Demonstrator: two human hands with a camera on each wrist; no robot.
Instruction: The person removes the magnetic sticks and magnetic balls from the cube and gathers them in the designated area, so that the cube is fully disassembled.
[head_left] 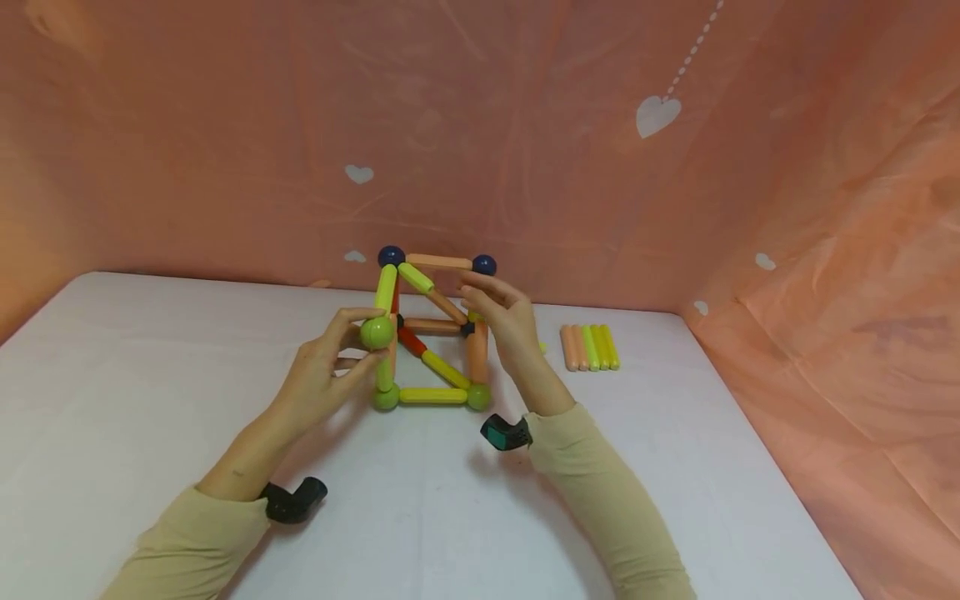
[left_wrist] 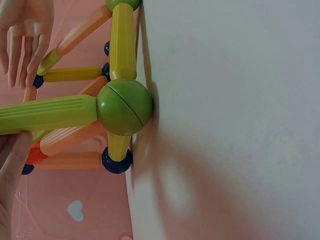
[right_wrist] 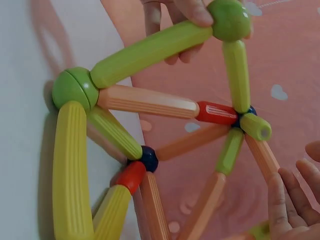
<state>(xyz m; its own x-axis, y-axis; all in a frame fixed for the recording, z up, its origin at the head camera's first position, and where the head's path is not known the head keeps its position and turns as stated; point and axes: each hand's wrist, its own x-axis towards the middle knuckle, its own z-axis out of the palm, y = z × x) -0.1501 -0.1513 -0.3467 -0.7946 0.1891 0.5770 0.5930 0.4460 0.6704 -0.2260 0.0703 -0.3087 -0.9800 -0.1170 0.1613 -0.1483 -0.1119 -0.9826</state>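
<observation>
A frame of magnetic sticks and balls stands on the table, with dark blue balls (head_left: 392,257) at the back and green balls (head_left: 478,397) at the lower front. My left hand (head_left: 318,371) pinches a raised green ball (right_wrist: 231,21) at the frame's left front, where a lime stick (right_wrist: 155,52) from the lower ball meets another lime stick (right_wrist: 237,75). My right hand (head_left: 512,329) hovers by the frame's upper right side, its fingers (right_wrist: 277,205) loosely extended and holding nothing. Beneath it, an upright orange stick (head_left: 477,354) is partly hidden.
Several loose orange, lime and yellow sticks (head_left: 590,347) lie in a row on the white table (head_left: 637,467), right of the frame. A small yellow-green piece (head_left: 543,347) peeks out behind my right wrist. A pink cloth (head_left: 225,150) with white hearts hangs behind.
</observation>
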